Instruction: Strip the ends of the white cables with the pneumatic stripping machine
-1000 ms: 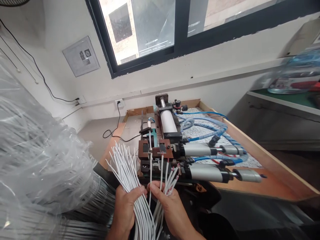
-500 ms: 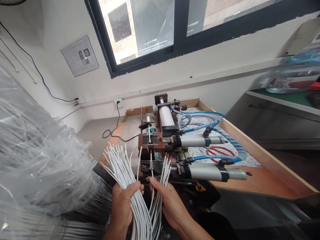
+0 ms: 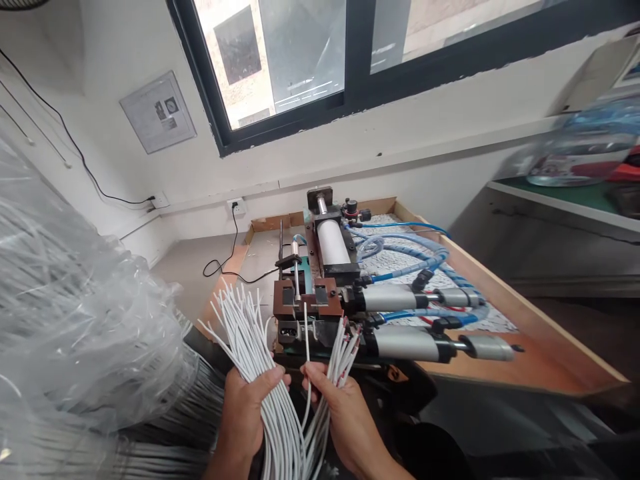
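My left hand [image 3: 250, 400] is closed around a thick bundle of white cables [image 3: 253, 340], their cut ends fanned upward. A smaller bunch of white cables [image 3: 343, 353], with reddish tips, is gripped in my right hand [image 3: 345, 407]. Between that hand's thumb and forefinger a single white cable [image 3: 307, 340] is pinched upright, its tip in front of the brown jaw blocks of a pneumatic machine [image 3: 285, 301]. Whether the tip lies inside the jaws I cannot tell. Below the hands both bunches hang down together.
Silver air cylinders [image 3: 410, 345] with blue hoses [image 3: 400, 277] extend rightward inside a wooden-edged tray [image 3: 545, 327]. More cables under clear plastic [image 3: 145, 320] are piled at the left. A green-topped shelf [image 3: 555, 193] with a large bottle [image 3: 575, 157] stands at the right.
A white cable now stands pinched in my right hand, where a red-tipped one was before. My right hand's bunch has shifted slightly right. The machine's jaws have moved apart and its cylinder rods have shifted right.
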A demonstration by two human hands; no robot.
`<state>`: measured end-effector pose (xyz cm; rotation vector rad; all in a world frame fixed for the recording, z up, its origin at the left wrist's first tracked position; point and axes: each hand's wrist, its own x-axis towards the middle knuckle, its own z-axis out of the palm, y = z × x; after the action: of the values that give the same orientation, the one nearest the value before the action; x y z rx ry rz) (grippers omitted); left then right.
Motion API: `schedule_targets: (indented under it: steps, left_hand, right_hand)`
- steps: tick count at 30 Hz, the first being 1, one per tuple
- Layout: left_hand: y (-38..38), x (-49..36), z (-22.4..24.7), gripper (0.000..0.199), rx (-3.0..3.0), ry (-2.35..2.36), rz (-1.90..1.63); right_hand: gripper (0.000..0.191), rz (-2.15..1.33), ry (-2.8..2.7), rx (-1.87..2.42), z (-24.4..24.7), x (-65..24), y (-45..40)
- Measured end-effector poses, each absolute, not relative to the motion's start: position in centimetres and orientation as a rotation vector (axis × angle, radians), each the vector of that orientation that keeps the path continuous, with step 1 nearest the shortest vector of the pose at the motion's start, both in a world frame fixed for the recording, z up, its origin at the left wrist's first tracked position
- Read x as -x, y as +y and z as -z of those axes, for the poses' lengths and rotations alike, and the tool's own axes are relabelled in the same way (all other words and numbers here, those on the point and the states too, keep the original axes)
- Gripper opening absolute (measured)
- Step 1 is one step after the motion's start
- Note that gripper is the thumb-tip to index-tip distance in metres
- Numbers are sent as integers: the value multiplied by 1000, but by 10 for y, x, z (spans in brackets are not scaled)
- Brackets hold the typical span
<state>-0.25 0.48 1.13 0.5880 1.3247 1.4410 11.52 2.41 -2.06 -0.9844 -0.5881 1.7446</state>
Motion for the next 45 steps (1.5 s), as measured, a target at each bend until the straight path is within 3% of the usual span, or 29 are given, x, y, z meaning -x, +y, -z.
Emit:
schedule_targets:
  steps: [13,22,35,40,45]
  left_hand:
    - [5,2,-15,22,-680,1316,-1537]
    - [5,4,-14,18,-613,1367,-1502]
    - [7,1,-18,19,-590,1304,-1552]
    - [8,4,-18,28,-577,1283,-1547]
    - [8,8,-16,18,-639,1271,-1532]
  right_hand:
    - [31,-1903,-856,913,23,-114,27]
    - [32,-1607,-902,1075,22,-117,13]
    - [31,-1694,-798,1083,24,-121,17]
    - [33,-1754,-817,1054,25,-122,17]
    - [34,-1836,-1056,960,35,-125,7]
